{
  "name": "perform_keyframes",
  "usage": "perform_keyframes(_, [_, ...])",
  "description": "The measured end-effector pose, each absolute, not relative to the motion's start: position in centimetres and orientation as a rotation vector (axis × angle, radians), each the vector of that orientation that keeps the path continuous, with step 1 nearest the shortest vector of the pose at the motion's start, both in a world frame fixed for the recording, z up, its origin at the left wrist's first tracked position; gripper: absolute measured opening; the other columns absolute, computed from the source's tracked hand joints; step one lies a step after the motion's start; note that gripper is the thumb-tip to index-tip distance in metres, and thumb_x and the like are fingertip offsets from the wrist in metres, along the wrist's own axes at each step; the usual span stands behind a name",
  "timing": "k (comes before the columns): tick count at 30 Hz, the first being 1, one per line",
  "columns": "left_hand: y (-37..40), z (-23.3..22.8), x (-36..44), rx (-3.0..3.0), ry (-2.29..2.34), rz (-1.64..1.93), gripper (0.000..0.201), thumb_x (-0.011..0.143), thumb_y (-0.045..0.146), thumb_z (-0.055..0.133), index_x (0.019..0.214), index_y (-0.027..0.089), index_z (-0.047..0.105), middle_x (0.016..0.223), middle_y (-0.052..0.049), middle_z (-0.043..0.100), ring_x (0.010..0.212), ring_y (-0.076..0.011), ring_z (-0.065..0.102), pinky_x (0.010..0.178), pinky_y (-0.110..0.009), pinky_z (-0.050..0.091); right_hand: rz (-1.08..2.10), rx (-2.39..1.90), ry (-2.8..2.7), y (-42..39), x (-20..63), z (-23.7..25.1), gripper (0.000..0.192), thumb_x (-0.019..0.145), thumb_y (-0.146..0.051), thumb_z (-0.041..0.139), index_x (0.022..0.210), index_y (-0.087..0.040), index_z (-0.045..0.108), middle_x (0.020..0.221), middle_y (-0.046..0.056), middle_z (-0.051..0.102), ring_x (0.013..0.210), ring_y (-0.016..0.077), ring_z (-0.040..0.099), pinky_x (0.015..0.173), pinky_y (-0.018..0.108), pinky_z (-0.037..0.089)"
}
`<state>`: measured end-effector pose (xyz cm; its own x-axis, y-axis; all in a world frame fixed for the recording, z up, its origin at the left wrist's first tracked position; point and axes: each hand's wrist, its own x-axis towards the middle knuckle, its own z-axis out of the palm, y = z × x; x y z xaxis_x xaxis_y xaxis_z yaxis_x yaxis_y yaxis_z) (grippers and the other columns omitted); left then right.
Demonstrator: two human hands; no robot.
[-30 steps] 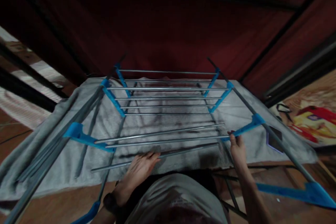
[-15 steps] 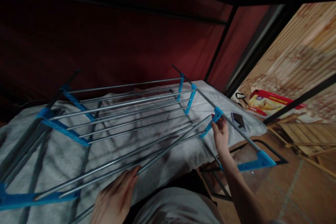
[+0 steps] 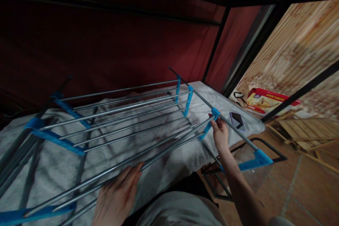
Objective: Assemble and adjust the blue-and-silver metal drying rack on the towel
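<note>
A drying rack (image 3: pixel 124 106) of grey metal rods and blue plastic brackets lies across a pale cloth. My left hand (image 3: pixel 119 192) is closed around a loose metal rod (image 3: pixel 169 145) at the lower middle. That rod slants up to the right, crossing over other rods. Its far end meets a blue bracket (image 3: pixel 207 130) on the right side tube. My right hand (image 3: pixel 220 134) has its fingers pinched at this bracket and the rod's end; some fingertips are hidden behind them. Another rod (image 3: pixel 159 145) beside it has its right end free of the bracket.
A phone (image 3: pixel 237 121) lies on the cloth (image 3: pixel 209 93) right of the rack. Beyond it are a red and yellow box (image 3: pixel 267 99) and folded wooden slats (image 3: pixel 307 132). The rack's lower right blue corner piece (image 3: pixel 258 160) juts past the cloth's edge.
The held rod's far end has moved right, up against the blue bracket. My right fingers have closed in around that spot. The view has shifted slightly.
</note>
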<state>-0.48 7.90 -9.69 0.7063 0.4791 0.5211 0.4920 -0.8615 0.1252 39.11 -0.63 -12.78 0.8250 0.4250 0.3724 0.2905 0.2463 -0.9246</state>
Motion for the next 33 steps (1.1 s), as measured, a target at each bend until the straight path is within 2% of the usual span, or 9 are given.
perform_keyframes(11, [8.7, -9.0, -0.6, -2.903, -0.895, -0.797, 0.040, 0.102, 0.040, 0.040, 0.125, 0.029, 0.070, 0.102, -0.002, 0.079, 0.078, -0.0170, 0.076, 0.062, -0.023, 0.058, 0.129, -1.359, -0.635, -0.7, 39.4, -12.8, 0.055, 0.083, -0.043, 0.068, 0.134, -0.024, 0.061, 0.122, 0.009, 0.072, 0.115, 0.0277, 0.065, 0.109, 0.049, 0.041])
perform_keyframes(19, [9.9, -8.0, -0.4, -2.911, -0.822, -0.831, 0.041, 0.103, 0.039, 0.038, 0.123, 0.026, 0.071, 0.103, -0.002, 0.079, 0.081, -0.0174, 0.076, 0.064, -0.023, 0.058, 0.156, -1.335, -0.628, -0.8, 39.5, -12.8, 0.051, 0.082, -0.043, 0.069, 0.129, -0.022, 0.064, 0.120, 0.009, 0.072, 0.116, 0.0277, 0.064, 0.108, 0.048, 0.042])
perform_keyframes(33, [11.7, -7.8, -0.5, -3.040, -0.917, -0.696, 0.044, 0.102, 0.044, 0.036, 0.119, 0.028, 0.074, 0.110, 0.000, 0.079, 0.094, -0.0168, 0.076, 0.075, -0.020, 0.060, 0.146, -1.331, -0.623, -0.8, 39.5, -13.0, 0.049, 0.083, -0.042, 0.069, 0.128, -0.023, 0.065, 0.119, 0.009, 0.073, 0.116, 0.0280, 0.064, 0.108, 0.049, 0.042])
